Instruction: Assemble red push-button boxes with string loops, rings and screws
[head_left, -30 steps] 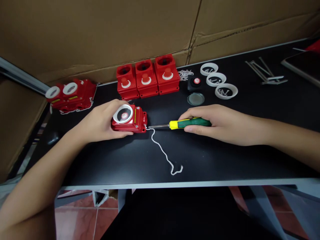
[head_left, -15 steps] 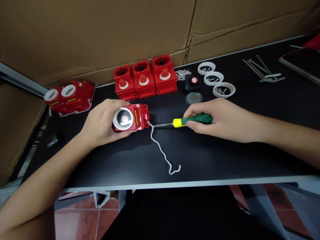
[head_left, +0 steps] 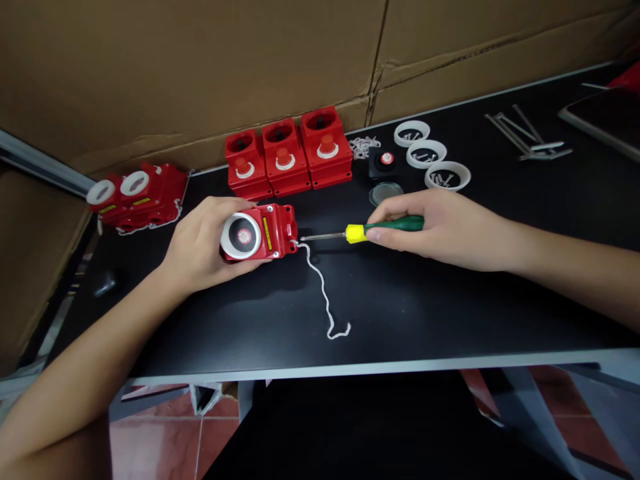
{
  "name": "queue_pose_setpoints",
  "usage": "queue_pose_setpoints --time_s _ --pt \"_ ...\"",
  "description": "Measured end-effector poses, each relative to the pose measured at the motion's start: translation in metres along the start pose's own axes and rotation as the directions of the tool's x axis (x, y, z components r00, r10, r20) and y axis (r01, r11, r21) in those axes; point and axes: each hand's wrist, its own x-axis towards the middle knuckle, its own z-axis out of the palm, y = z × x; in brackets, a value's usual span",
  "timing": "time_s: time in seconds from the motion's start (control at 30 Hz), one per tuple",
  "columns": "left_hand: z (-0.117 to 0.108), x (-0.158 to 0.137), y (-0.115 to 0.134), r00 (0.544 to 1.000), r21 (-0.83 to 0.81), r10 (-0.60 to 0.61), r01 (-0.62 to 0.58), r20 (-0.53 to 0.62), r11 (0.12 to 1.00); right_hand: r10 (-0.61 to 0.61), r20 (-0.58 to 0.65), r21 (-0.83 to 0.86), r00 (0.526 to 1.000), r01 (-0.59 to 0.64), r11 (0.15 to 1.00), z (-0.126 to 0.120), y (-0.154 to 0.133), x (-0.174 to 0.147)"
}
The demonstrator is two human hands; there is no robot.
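Observation:
My left hand is closed around a red plastic housing that has a white ring with a dark round window and a yellow label. From the right end of this housing a white cord trails over the table toward me. In my right hand is a screwdriver with a green and yellow handle, its shaft pointing left. Its tip is just right of the housing's end, above the start of the cord; whether it touches, I cannot tell.
Red housings stand in a row at the back, others at left. White rings with screws, a black block, a clear disc, coiled cord, metal rods and a dark flat object lie right. Cardboard stands behind.
The screwdriver tip has come off the cord and moved up a little, slightly left. The housing has tilted slightly, and the cord's loose end has shifted left.

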Motion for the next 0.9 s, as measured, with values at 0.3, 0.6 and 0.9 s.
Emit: queue_pose_setpoints --time_s 0.3,0.6,0.9 --pt "0.008 0.001 -0.004 0.977 -0.095 0.121 -0.139 -0.173 0.986 -0.041 0.029 -0.016 0.999 0.041 0.999 0.000 -0.004 -0.001" --pt "0.009 0.002 -0.006 0.984 -0.202 0.065 -0.099 -0.167 0.974 -0.039 0.029 -0.011 0.999 0.039 0.999 0.001 -0.005 -0.003" --pt "0.011 0.001 -0.006 0.965 -0.156 0.140 -0.177 -0.223 0.972 -0.032 0.015 -0.025 0.999 0.033 0.999 0.002 -0.005 -0.003"
